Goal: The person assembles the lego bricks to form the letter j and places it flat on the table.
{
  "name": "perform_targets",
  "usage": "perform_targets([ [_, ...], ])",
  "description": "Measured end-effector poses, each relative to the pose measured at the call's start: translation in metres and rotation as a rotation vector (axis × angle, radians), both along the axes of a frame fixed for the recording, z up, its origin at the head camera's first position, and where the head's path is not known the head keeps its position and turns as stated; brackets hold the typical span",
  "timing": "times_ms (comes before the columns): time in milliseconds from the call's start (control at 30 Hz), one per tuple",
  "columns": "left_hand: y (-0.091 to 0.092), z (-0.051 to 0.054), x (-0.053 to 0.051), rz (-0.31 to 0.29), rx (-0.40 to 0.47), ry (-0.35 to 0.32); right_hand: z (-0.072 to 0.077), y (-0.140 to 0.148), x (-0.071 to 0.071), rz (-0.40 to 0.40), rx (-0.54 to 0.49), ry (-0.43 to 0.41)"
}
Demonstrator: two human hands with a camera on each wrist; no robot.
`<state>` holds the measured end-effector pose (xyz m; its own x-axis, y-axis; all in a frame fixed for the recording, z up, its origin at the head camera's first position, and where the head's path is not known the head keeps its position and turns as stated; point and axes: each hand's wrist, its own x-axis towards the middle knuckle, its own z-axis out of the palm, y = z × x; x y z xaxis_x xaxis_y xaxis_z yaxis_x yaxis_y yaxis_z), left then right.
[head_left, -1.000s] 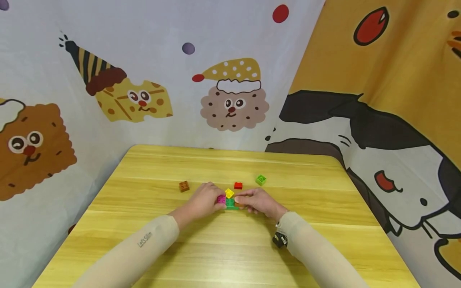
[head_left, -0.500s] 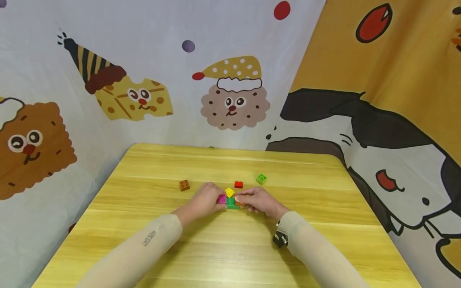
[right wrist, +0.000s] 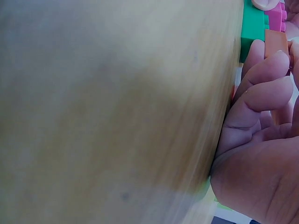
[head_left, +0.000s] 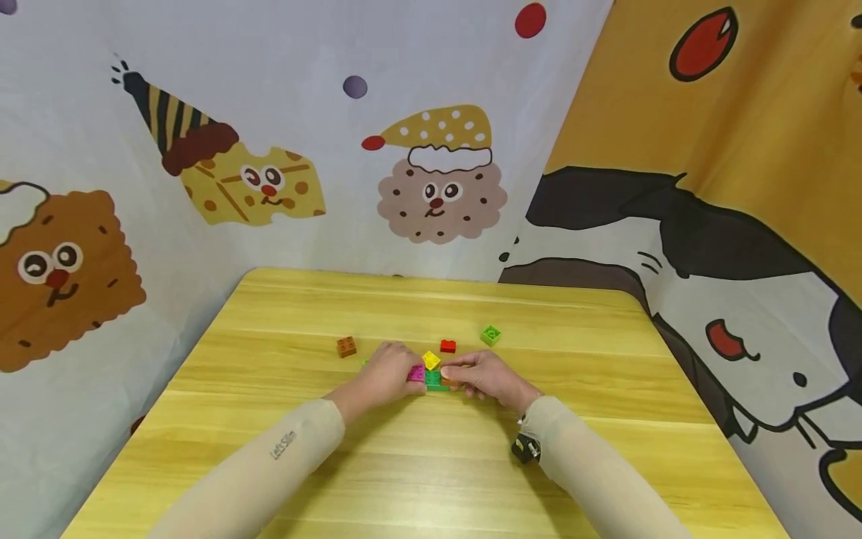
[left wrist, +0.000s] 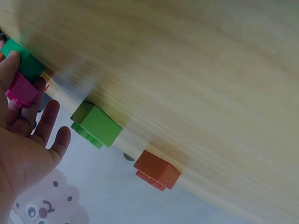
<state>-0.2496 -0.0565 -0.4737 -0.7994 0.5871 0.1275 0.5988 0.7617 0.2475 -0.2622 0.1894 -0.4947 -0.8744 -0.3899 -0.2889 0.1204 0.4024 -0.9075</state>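
A long green toy building brick [head_left: 438, 388] lies on the table with a pink brick [head_left: 417, 373] and an orange brick [right wrist: 276, 43] on its studs, one at each end. My left hand [head_left: 385, 376] pinches the pink brick between thumb and fingers, the thumb also touching the green side. From the right, my right hand [head_left: 491, 376] pinches the orange brick, which its fingers partly cover in the head view. Just behind the green brick sits a yellow brick [head_left: 431, 361], turned at an angle.
Behind my hands lie a red brick [head_left: 447, 346] and a lime green brick [head_left: 491, 335]. A brown-orange brick [head_left: 346, 346] is left of my left hand. Another light green brick [left wrist: 97, 126], mostly hidden in the head view, lies beside that hand. A printed curtain borders the table [head_left: 431, 464].
Both hands keep their hold on the bricks with almost no movement. The head view has shifted slightly, and an edge of the light green brick shows beside my left hand.
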Motion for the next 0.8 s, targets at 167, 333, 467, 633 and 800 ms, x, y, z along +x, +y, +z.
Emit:
perform_targets([
  [167,0.0003,-0.003,-0.0009,0.001,-0.014,0.008,-0.0027,0.0005,0.0003,0.001,-0.017,-0.006],
  [333,0.0005,-0.0034,-0.0011,0.004,-0.013,0.008,-0.0043,0.0003,0.0002,-0.012,-0.009,-0.005],
  [467,0.0005,-0.0033,-0.0014,0.004,-0.014,0.011,-0.0037,0.0,-0.0001,-0.018,-0.001,-0.006],
  [633,0.0002,-0.0025,-0.0014,0.0,-0.006,0.02,-0.0014,-0.0006,0.0005,-0.019,0.013,-0.008],
  [800,-0.0007,-0.0028,-0.0014,0.004,-0.009,0.023,0.0006,-0.0012,0.0013,-0.019,0.026,-0.011],
])
